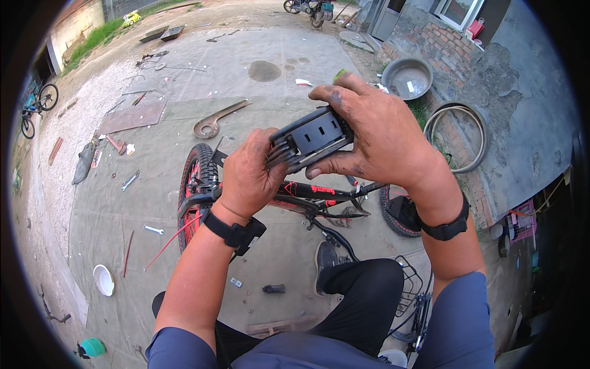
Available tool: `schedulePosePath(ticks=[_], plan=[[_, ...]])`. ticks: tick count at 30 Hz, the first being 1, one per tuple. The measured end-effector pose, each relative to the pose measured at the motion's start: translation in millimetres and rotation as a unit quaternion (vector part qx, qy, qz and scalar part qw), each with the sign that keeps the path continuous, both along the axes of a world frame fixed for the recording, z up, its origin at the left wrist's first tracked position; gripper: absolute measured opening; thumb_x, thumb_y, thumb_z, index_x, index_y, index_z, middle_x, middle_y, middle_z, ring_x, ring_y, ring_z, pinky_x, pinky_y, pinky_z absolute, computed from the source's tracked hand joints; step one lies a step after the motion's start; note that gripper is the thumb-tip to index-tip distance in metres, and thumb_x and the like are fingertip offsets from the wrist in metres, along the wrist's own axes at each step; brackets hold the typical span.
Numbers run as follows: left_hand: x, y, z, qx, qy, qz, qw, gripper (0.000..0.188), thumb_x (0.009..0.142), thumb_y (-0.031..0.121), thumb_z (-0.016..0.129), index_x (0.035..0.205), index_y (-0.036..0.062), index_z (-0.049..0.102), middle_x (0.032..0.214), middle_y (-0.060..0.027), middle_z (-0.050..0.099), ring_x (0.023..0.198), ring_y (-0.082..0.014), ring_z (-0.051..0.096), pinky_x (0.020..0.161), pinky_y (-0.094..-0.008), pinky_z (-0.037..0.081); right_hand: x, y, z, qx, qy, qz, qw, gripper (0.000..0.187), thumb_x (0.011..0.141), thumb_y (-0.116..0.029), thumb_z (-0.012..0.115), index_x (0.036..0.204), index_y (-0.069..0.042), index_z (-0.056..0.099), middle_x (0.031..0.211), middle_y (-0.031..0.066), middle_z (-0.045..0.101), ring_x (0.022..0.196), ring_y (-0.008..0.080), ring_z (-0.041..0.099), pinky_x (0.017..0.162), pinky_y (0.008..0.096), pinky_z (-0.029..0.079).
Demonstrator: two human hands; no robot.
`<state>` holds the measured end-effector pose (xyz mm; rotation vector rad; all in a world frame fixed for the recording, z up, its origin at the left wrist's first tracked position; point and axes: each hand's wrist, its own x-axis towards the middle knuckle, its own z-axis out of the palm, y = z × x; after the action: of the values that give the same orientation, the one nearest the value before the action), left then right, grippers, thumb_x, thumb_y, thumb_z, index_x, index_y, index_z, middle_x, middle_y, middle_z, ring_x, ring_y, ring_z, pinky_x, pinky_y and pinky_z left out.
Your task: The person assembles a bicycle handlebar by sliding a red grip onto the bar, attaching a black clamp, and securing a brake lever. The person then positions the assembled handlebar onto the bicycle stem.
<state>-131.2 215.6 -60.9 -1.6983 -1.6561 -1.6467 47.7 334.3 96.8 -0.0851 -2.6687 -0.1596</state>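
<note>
Above a small bicycle, I hold a black plastic part (pixel 317 136) with a flat slotted face and several rib-like bars at one end; its exact kind is unclear. My left hand (pixel 251 169) is closed round the ribbed left end. From the right, my right hand (pixel 375 132) grips the other end between the thumb below and the fingers above. Beneath them the black and red bicycle frame (pixel 322 190) stretches across the ground cloth, its knobby wheel (pixel 187 190) at the left and another wheel (pixel 396 212) at the right, partly behind my right forearm.
A large flat wrench (pixel 211 126) lies beyond the bicycle. Small spanners (pixel 153 230), a red rod (pixel 128 253) and a white bowl (pixel 104 280) are on the left. By the wall at right are a basin (pixel 407 79) and tyres (pixel 481 138). A wire basket (pixel 409 286) sits beside my leg.
</note>
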Motion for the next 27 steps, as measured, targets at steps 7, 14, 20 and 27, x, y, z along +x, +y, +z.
schedulePosePath(ticks=[7,14,20,27], plan=[[0.7,-2.0,0.2,-0.049,-0.051,0.001,0.997,0.029,0.091,0.022,0.076,0.111,0.0071,0.060,0.089,-0.0136,0.067,0.076,-0.0393,0.068,0.064,-0.0448,0.054,-12.2,-15.6,3.0,0.070,0.046,-0.008,0.996,0.081,0.083,-0.058,0.079,0.139,-0.003,0.062,0.104,0.0137,0.064,0.091,0.0351,0.068,0.076,0.0421,0.056],[1.3,-3.4,4.5,-0.040,-0.025,0.005,0.999,0.029,0.093,0.024,0.074,0.115,0.0081,0.063,0.092,-0.0127,0.067,0.078,-0.0370,0.069,0.065,-0.0434,0.054,-18.8,-21.4,8.8,0.073,0.014,-0.071,0.995,0.072,0.088,-0.056,0.076,0.130,0.002,0.067,0.093,0.0158,0.066,0.084,0.0357,0.069,0.071,0.0429,0.056],[0.7,-5.0,4.0,-0.041,-0.023,-0.002,0.999,0.031,0.093,0.024,0.074,0.118,0.0081,0.064,0.095,-0.0121,0.067,0.082,-0.0360,0.068,0.068,-0.0434,0.054,-21.7,-27.8,9.8,0.056,0.018,-0.091,0.994,0.066,0.091,-0.051,0.074,0.129,0.002,0.068,0.093,0.0165,0.067,0.081,0.0360,0.070,0.070,0.0432,0.056],[-2.1,-5.4,-1.3,-0.066,-0.004,0.027,0.997,0.035,0.092,0.025,0.077,0.118,0.0041,0.064,0.095,-0.0142,0.069,0.081,-0.0364,0.069,0.068,-0.0439,0.054,-31.4,-35.1,15.1,0.057,-0.035,-0.146,0.987,0.056,0.095,-0.043,0.070,0.132,-0.001,0.067,0.098,0.0172,0.069,0.083,0.0369,0.070,0.071,0.0451,0.056]])
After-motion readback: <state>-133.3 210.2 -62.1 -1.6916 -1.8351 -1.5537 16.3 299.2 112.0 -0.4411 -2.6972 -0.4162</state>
